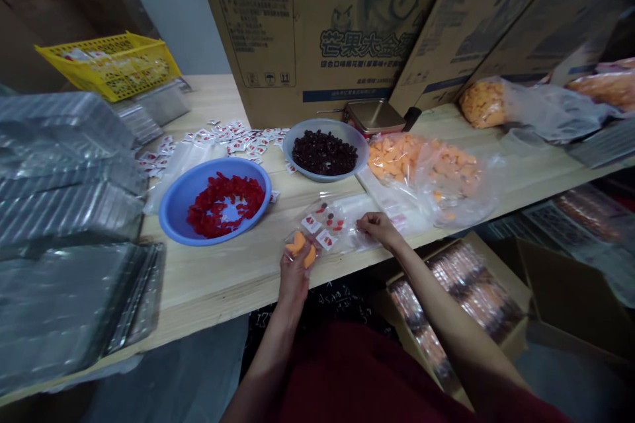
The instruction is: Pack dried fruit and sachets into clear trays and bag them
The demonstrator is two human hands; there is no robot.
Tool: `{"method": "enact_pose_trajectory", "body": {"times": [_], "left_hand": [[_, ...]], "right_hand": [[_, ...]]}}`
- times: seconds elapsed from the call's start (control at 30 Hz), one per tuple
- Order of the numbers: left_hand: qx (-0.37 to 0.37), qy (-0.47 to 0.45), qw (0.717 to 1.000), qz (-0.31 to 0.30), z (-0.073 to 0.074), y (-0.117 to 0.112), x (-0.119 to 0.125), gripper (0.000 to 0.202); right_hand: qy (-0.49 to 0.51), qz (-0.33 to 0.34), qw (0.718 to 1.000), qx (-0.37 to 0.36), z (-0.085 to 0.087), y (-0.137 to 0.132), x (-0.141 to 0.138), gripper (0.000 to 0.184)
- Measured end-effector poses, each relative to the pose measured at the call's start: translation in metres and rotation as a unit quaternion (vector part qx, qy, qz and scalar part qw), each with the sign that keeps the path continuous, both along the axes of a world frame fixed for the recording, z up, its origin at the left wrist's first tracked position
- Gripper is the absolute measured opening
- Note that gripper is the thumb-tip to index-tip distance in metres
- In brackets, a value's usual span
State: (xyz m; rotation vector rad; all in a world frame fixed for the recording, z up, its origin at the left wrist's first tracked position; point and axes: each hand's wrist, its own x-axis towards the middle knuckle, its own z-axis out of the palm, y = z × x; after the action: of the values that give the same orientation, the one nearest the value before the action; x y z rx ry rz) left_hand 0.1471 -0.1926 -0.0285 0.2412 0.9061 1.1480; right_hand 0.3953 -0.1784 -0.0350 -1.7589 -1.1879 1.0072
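Note:
My left hand (pixel 294 276) grips the near end of a clear plastic tray (pixel 306 208), its thumb over the orange pieces (pixel 298 242) lying there. Two small white sachets (pixel 326 239) with red print sit in the tray's middle. Beyond them are several small red and dark pieces (pixel 333 219). To the right, my right hand (pixel 381 228) pinches the edge of a clear plastic bag (pixel 350 234) beside the tray. How far the bag covers the tray I cannot tell.
A blue bowl (pixel 171 215) of red pieces and a grey bowl (pixel 361 144) of dark dried fruit stand behind. Bagged orange pieces (pixel 397 155) lie right, loose sachets (pixel 245 139) behind. Stacked clear trays (pixel 59 291) fill the left, near a yellow basket (pixel 171 66). An open carton (pixel 520 337) stands below.

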Motion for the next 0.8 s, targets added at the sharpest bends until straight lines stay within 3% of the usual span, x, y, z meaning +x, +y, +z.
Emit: {"method": "enact_pose_trajectory", "body": {"times": [0.23, 0.37, 0.43, 0.57, 0.67, 0.8], "left_hand": [[0.038, 0.077, 0.996, -0.018, 0.012, -0.021, 0.007, 0.047], [0.056, 0.128, 0.989, -0.055, 0.018, -0.024, 0.012, 0.047], [0.053, 0.135, 0.987, -0.071, 0.018, -0.025, 0.012, 0.048], [0.048, 0.128, 0.987, -0.083, 0.013, -0.029, 0.012, 0.050], [0.059, 0.129, 0.987, -0.082, 0.009, -0.034, 0.013, 0.051], [0.064, 0.123, 0.986, -0.096, 0.007, -0.038, 0.012, 0.055]], "right_hand": [[-0.093, -0.061, 0.990, 0.083, 0.011, -0.014, -0.023, 0.025], [-0.234, -0.050, 0.958, 0.160, 0.018, -0.027, -0.043, 0.020], [-0.260, -0.046, 0.949, 0.173, 0.020, -0.032, -0.048, 0.021], [-0.318, -0.033, 0.938, 0.135, 0.022, -0.031, -0.051, 0.008], [-0.368, -0.027, 0.925, 0.090, 0.024, -0.019, -0.049, 0.015], [-0.367, -0.030, 0.927, 0.064, 0.026, 0.001, -0.042, 0.010]]}}
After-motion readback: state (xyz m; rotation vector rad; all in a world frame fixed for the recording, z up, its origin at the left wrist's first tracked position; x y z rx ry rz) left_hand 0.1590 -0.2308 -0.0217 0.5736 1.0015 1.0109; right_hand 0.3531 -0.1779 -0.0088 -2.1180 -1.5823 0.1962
